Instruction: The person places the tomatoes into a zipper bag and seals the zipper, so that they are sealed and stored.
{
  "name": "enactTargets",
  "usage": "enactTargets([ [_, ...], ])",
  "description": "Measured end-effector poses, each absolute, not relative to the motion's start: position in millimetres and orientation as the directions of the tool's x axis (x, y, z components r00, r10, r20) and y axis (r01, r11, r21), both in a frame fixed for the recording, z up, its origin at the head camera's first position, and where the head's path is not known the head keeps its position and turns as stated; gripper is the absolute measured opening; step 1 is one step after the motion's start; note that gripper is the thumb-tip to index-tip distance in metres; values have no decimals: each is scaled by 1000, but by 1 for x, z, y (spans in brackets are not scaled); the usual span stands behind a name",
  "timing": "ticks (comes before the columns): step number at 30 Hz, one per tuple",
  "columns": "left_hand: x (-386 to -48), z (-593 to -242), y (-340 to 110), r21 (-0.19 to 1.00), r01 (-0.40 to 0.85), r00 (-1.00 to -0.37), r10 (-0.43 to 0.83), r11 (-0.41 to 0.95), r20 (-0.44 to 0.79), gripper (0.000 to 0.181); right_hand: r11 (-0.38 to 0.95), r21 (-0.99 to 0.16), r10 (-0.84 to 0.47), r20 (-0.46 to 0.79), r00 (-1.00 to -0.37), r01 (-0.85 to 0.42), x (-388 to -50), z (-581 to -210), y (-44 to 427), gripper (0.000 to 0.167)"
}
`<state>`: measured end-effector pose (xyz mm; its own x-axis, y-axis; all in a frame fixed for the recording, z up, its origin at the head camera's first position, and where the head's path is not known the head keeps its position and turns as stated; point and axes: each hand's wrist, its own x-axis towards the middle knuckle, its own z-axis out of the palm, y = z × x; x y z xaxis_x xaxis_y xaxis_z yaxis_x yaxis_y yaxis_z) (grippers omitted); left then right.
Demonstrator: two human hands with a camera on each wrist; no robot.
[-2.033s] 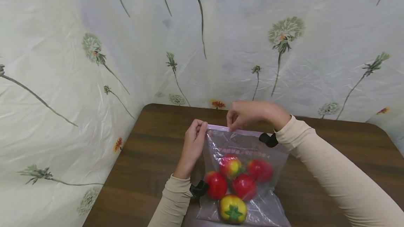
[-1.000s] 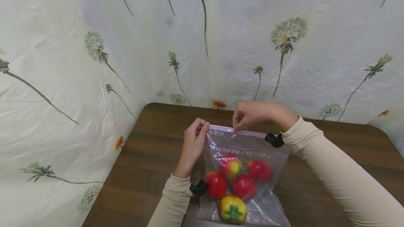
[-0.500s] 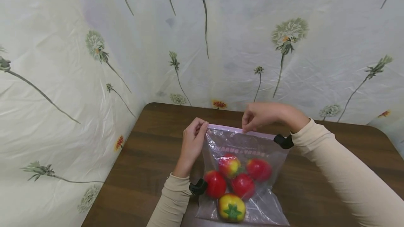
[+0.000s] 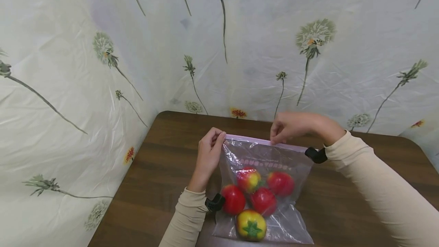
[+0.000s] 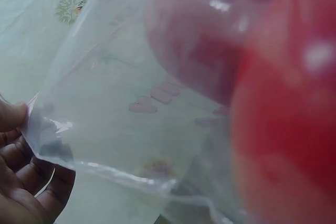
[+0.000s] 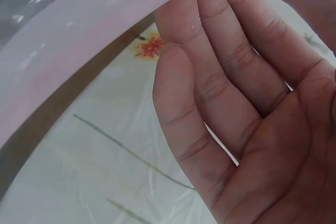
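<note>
A clear zip bag (image 4: 236,159) with a pink strip along its top edge holds several red and yellow toy fruits. One yellow fruit (image 4: 252,225) with a green star-shaped leaf lies lowest; a red one (image 4: 233,199) sits at the bag's left side. At the top left corner, my left hand (image 4: 210,153) pinches the bag between thumb and fingers. My right hand (image 4: 296,127) pinches the pink strip (image 4: 253,139) right of its middle. In the right wrist view the strip (image 6: 79,30) runs along the fingertips; the thumb's grip is partly out of frame.
A dark brown wooden table (image 4: 164,163) lies under the bag. Behind it and at the left hangs a pale sheet (image 4: 253,48) printed with dandelions. Black wrist cameras (image 4: 215,202) sit on both forearms.
My right hand has slid rightward along the pink strip, from near the left corner to past its middle. My left hand keeps its pinch at the corner, and the fruits have barely shifted.
</note>
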<state>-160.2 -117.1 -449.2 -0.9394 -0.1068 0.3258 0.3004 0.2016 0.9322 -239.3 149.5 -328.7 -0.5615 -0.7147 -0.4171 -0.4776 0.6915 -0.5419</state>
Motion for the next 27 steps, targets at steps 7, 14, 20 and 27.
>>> enactTargets([
  [7,-161,-449,-120,939,290,-942,-115,187,314,18,695,-540,-711,-420,-565,-474,-240,-331,161,15],
  [14,-162,-450,-122,940,292,-942,-117,175,314,19,692,-538,-714,-411,-567,-481,-241,-333,169,14],
  [20,-162,-450,-124,939,280,-945,-116,199,307,19,713,-524,-691,-418,-589,-465,-241,-335,174,14],
  [27,-163,-451,-125,940,285,-943,-122,190,311,19,724,-520,-679,-425,-599,-452,-241,-337,184,14],
])
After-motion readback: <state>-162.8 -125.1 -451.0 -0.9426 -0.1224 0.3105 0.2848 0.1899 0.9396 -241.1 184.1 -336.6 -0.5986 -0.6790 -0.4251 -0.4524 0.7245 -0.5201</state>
